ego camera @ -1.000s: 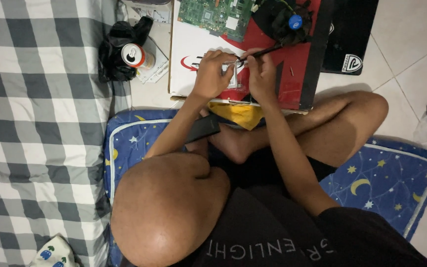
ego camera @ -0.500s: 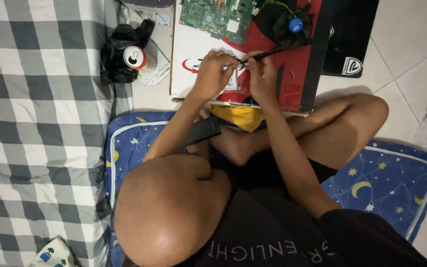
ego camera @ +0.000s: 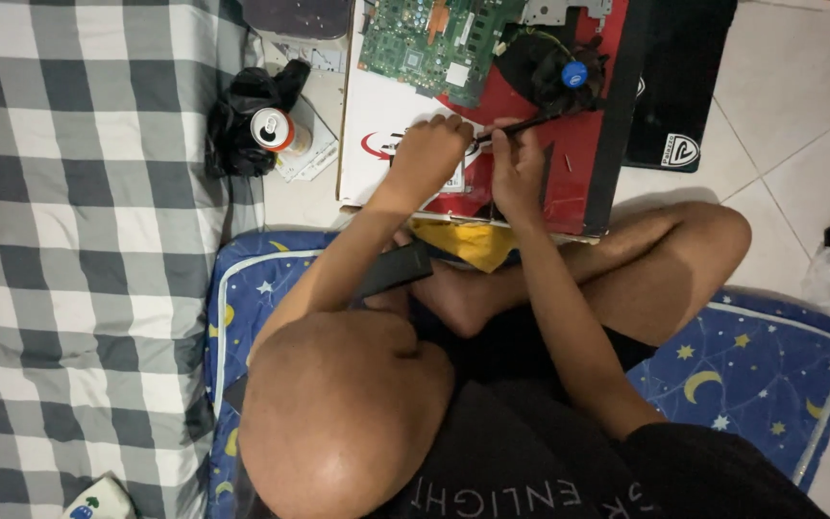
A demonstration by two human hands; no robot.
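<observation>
One circuit board, one cooling fan and one drink can are lying beyond the hands. The left hand is curling closed on a small part; the right hand is gripping a thin black tool.

Soft, even indoor light falls from above, moderately bright, with no harsh glare. The floor tiles show a faint sheen. Shadows pool under the legs and beside the checked bed cover. Focus is fairly sharp; the nearest head looks slightly soft.

Both hands hold a thin tool over cardboard.
</observation>
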